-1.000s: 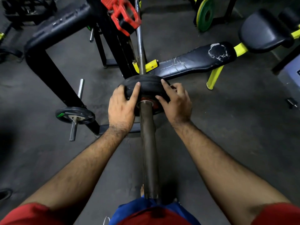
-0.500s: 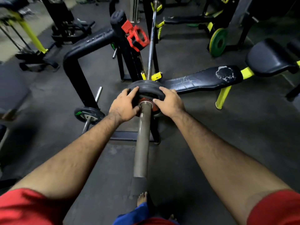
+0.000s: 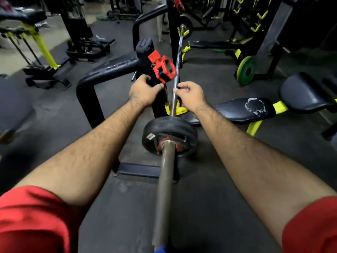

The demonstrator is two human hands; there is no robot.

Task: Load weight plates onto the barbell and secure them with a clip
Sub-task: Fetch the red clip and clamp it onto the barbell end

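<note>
Black weight plates sit on the barbell sleeve, which runs from my waist toward the rack. The thin bar shaft continues beyond them. A red clip hangs on the black rack upright, above and left of the plates. My left hand reaches just under the clip, fingertips at its lower edge, holding nothing. My right hand hovers beside the bar shaft with thumb and fingers apart and empty.
A black bench with a torn pad and yellow legs lies to the right. A green and yellow plate leans on a far rack. A yellow-framed machine stands at the left. Another red clip hangs at the top.
Both hands have let go of the plates and moved up and forward toward the red clip. The plates stay seated on the sleeve. My view has tilted upward.
</note>
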